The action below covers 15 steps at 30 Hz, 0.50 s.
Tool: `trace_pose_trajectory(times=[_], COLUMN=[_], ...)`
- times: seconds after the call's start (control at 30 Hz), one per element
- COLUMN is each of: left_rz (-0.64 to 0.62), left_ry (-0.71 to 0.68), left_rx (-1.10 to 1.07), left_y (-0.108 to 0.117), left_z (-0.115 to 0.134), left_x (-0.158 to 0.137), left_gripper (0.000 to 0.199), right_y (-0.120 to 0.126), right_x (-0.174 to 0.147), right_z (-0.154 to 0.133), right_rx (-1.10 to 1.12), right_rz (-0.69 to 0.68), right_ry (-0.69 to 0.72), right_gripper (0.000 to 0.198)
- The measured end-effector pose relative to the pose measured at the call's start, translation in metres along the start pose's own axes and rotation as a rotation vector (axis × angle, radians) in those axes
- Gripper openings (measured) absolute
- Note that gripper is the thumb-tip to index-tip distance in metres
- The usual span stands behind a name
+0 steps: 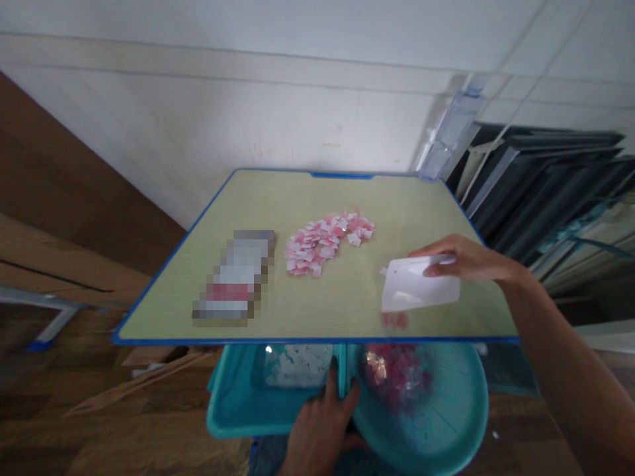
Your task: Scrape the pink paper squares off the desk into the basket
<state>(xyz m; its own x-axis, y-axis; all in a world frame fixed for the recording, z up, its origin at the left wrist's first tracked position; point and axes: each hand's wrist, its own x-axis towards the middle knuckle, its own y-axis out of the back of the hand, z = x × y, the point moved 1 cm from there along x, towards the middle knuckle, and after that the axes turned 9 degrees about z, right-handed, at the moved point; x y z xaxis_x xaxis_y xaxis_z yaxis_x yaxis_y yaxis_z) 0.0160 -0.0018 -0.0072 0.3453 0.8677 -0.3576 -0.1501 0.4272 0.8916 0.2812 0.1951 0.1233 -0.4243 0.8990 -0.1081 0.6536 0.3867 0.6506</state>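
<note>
My right hand (464,258) pinches a white flat scraper (419,287) above the right side of a pale yellow-green board table (347,311). Just below the scraper, a few blurred pink pieces (395,321) lie near the table's front edge. Under that edge is a round teal basin (471,410) holding pink pieces in something shiny and clear. Beside it, a rectangular teal tub (221,420) has whitish contents. My left hand (320,420) closes around the adjoining rims of tub and basin. A curved pile of small pink-and-white pieces (317,244) covers the table's middle.
A phone-like pixelated rectangle (235,277) lies on the table's left. A clear plastic holder (451,132) stands against the white wall (297,119) at the back right corner. Dark flat panels (540,172) lean at the right. Cardboard (149,383) lies on the wooden floor.
</note>
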Motion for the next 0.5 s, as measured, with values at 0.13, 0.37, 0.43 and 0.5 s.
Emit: trace_pose_trajectory(times=[0.13,0.37,0.43,0.5], left_rz=[-0.009,-0.030,-0.027,-0.022], left_ry=[-0.001,0.018,0.019,0.013], left_rx=[-0.013,-0.006,0.008,0.024], left_y=[0.003,0.006,0.005,0.005], left_z=[0.001,0.003,0.003,0.004], left_x=[0.000,-0.001,0.000,0.001], left_gripper=[0.077,0.075,0.074,0.074], right_y=[0.013,0.006,0.001,-0.003], right_x=[0.000,0.017,0.017,0.016], right_z=[0.017,0.042,0.038,0.033], right_rx=[0.233,0.418,0.304,0.187], right_rz=[0.289,0.599,0.516,0.444], right_ry=[-0.092,-0.076,-0.090,-0.065], right_gripper=[0.044,0.040,0.041,0.042])
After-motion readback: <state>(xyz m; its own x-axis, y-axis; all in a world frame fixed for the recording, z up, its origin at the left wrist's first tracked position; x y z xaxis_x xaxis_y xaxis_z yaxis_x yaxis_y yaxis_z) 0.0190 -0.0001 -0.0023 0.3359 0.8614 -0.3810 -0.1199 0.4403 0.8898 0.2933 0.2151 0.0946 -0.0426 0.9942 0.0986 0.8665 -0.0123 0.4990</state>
